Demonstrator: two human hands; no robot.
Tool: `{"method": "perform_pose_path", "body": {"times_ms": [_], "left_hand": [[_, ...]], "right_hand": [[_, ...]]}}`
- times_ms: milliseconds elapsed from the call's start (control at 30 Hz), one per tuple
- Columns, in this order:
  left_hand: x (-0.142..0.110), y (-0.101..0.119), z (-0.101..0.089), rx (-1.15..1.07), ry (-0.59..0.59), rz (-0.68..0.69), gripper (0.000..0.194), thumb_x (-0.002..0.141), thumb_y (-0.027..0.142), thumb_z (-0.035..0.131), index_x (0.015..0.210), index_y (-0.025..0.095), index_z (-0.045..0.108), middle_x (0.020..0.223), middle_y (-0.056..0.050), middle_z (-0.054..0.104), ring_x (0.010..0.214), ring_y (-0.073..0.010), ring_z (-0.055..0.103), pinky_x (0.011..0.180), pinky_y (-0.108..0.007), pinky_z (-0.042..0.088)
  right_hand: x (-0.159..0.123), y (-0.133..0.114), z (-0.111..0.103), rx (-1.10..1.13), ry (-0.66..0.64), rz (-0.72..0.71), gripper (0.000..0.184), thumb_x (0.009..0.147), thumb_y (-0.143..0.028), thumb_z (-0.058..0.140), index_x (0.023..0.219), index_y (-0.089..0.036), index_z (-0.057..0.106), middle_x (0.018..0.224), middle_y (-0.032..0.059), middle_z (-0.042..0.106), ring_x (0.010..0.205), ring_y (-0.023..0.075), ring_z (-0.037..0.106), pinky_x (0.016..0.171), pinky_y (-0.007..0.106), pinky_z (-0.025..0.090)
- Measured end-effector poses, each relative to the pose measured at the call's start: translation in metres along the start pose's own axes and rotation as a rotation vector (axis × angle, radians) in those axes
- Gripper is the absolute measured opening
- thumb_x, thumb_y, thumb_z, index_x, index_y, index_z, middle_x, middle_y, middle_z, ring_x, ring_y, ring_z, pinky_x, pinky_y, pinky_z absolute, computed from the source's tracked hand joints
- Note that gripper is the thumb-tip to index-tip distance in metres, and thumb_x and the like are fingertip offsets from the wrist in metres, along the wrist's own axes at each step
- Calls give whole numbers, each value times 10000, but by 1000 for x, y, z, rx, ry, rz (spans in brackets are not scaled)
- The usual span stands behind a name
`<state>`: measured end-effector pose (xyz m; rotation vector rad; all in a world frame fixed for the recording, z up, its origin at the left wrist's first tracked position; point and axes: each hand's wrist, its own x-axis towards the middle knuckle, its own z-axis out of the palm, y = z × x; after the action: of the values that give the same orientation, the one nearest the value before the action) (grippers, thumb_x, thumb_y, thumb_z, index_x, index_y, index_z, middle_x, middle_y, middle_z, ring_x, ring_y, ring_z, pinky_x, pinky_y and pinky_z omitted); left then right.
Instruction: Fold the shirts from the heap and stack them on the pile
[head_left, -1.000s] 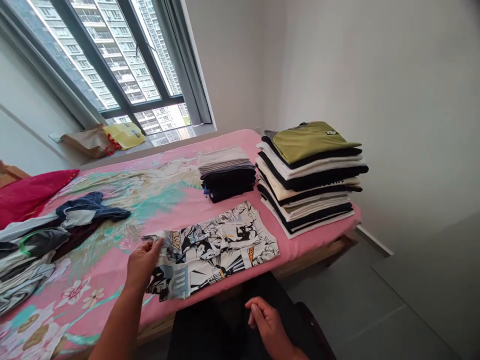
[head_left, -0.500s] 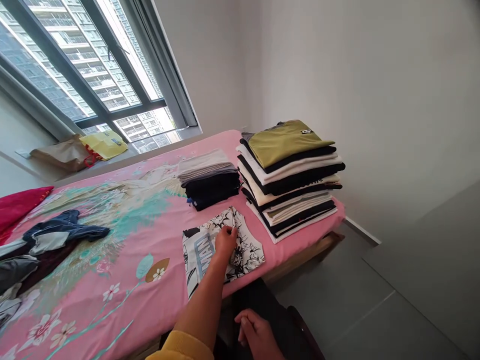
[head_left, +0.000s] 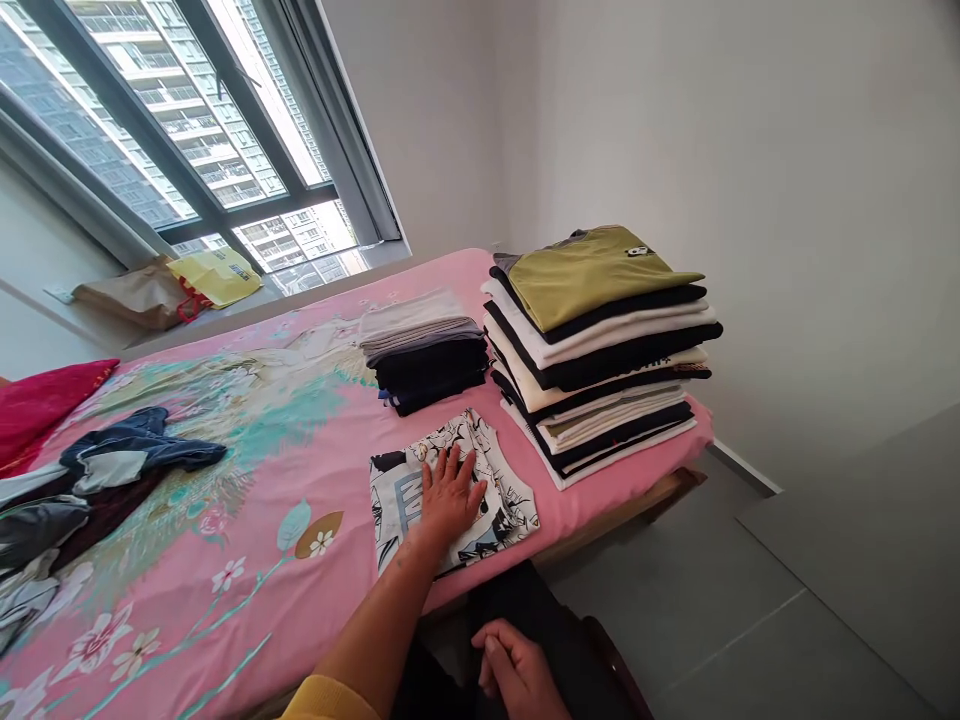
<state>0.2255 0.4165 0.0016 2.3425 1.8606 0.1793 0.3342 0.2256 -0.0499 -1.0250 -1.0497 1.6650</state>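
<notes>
My left hand lies flat with fingers spread on a folded white shirt with black cartoon print and blue lettering. The shirt rests near the bed's front edge. Below it, my right hand hovers over my dark-clothed lap, its fingers curled in and nothing visible in them. Just behind the shirt sits a low pile of folded grey and black clothes. To its right rises a taller stack of folded shirts, an olive green one on top.
A pink floral sheet covers the bed. Crumpled clothes, jeans among them, lie at the left beside a red pillow. A brown paper bag and a yellow bag stand by the window. Grey floor borders the bed's right side.
My left hand has gone from pinching the shirt's folded part to lying spread flat on it. That fold now sits flatter. My right hand has stayed nearly still. The view has shifted slightly.
</notes>
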Motion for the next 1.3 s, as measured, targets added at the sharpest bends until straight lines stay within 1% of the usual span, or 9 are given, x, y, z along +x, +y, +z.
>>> {"method": "perform_pose_path", "body": {"times_ms": [100,167,267,367,500,867,1067,1200,1300], "left_hand": [[2,-12,-10,-84,-7,21,511,884,480,371,1358,295,425,1483,-40,336,1388,-271,206,1104,-546,113],[6,-32,-25,-125,83,2,443,905,410,339,1294,274,500,1414,-31,445,1358,-228,283,1107,-483,173],[11,-71,-52,-64,158,-151,422,882,278,324,1243,242,539,1335,-25,529,1294,-202,372,1075,-401,257],[15,-107,-72,-3,81,-285,455,831,231,322,1224,249,553,1260,-33,590,1227,-248,433,1005,-432,313],[21,-133,-84,9,-4,-313,423,772,254,382,1113,281,630,1170,-36,648,1162,-302,475,937,-472,322],[29,-146,-81,-17,-120,-285,388,667,271,512,1014,324,677,907,9,721,970,-233,604,934,-388,319],[8,-130,-64,10,96,-270,437,721,139,447,1093,265,637,1107,-40,657,1098,-233,541,967,-372,368],[-19,-119,-45,-25,210,81,475,727,41,388,1078,239,640,1180,-40,622,1159,-189,509,1028,-328,372],[-31,-119,-35,-19,180,120,497,754,53,380,1172,211,596,1296,-59,554,1272,-197,422,1079,-341,335]], "right_hand": [[-1,3,-1,-11,-2,3,440,878,-573,403,886,-168,577,563,-16,486,521,118,455,536,242,375],[-2,4,-1,-14,0,8,443,878,-576,399,889,-172,578,570,-12,496,528,120,463,540,243,382],[-3,5,0,-19,-1,19,436,879,-573,403,894,-176,583,581,-8,503,540,122,468,550,244,389],[-2,7,1,-15,-11,32,437,881,-571,400,894,-175,584,589,-7,503,540,120,465,545,242,386],[0,11,2,-37,-21,34,435,883,-566,399,908,-171,580,589,-3,515,537,124,476,545,245,388],[1,15,3,-97,0,33,449,880,-572,394,911,-168,589,590,1,532,535,125,493,546,242,406],[0,11,9,-79,72,54,483,838,-630,416,868,-186,604,562,0,514,510,135,479,525,255,400],[4,-23,12,-91,93,21,439,858,-587,422,887,-189,607,570,-5,495,518,132,456,520,251,387],[23,-74,21,-169,92,-150,359,901,-489,407,939,-195,611,655,11,542,627,147,512,616,256,429]]}}
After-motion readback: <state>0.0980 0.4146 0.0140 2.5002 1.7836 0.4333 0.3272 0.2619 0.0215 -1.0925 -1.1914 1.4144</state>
